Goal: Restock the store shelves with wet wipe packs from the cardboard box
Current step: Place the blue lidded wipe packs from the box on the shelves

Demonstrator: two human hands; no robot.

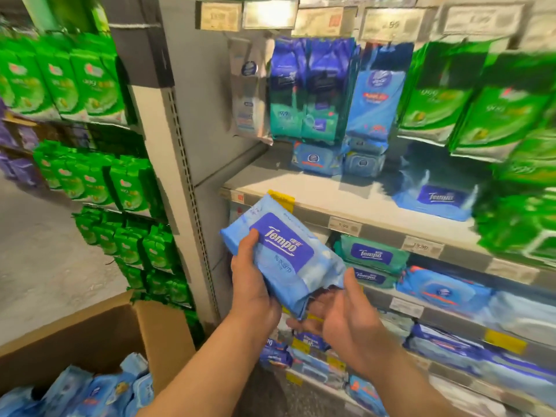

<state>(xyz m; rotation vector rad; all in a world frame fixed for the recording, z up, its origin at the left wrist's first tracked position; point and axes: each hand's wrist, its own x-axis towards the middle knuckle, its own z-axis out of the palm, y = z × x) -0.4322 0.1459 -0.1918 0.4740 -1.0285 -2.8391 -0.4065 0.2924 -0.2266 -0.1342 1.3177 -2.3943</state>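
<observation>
A light blue Tempo wet wipe pack is held in front of the shelf edge, tilted with its label facing me. My left hand grips its left side, thumb on top. My right hand cups its lower right corner from below, thumb against the pack's end. The cardboard box stands open at the lower left with several blue wipe packs inside. The grey shelf behind the pack has bare space on its left, and another Tempo pack lies flat on its right.
Upright blue and teal packs stand at the shelf's back, green packs to the right. Lower shelves hold more blue packs. A grey upright post divides this bay from green packs on the left. Floor lies at the left.
</observation>
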